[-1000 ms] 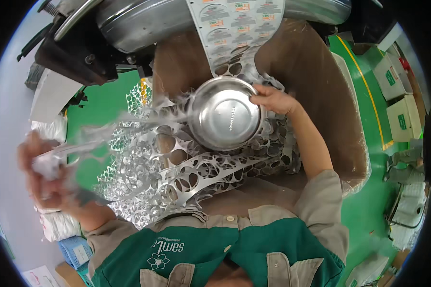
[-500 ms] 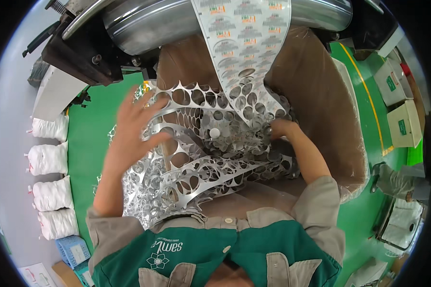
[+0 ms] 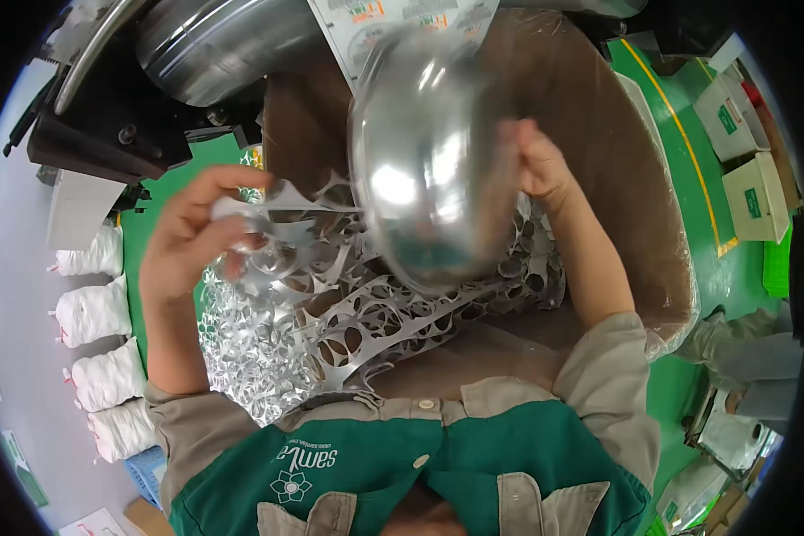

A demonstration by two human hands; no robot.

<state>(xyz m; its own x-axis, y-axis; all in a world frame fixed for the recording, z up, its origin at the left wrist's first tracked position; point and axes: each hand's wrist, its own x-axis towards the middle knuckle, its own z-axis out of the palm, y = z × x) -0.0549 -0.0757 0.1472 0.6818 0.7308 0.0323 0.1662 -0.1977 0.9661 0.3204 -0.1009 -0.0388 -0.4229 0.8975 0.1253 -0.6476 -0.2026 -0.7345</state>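
Observation:
My right hand (image 3: 538,161) is closed on the edge of a shiny metal bowl (image 3: 411,170), raised and tilted so that its rounded, blurred surface fills the middle of the view. What the bowl holds, if anything, is hidden. On the left, my left hand (image 3: 188,234) has its fingers curled around the end of a silver foil strip (image 3: 317,207) punched with round holes. More punched foil scrap (image 3: 366,335) lies heaped below the bowl and between my forearms. Behind the bowl hangs a printed foil web (image 3: 420,22), its lower part covered.
A large brown carton (image 3: 616,205) lined with clear plastic surrounds the work. Metal rollers (image 3: 232,49) and a black machine block (image 3: 107,134) stand at the far side. White bundles (image 3: 94,308) line the left; pale bins (image 3: 755,205) and another person's legs (image 3: 750,348) are right.
The metal bowl has come up into view in my right hand, over where loose foil discs lay. My left hand has gone from spread fingers to gripping the punched foil strip.

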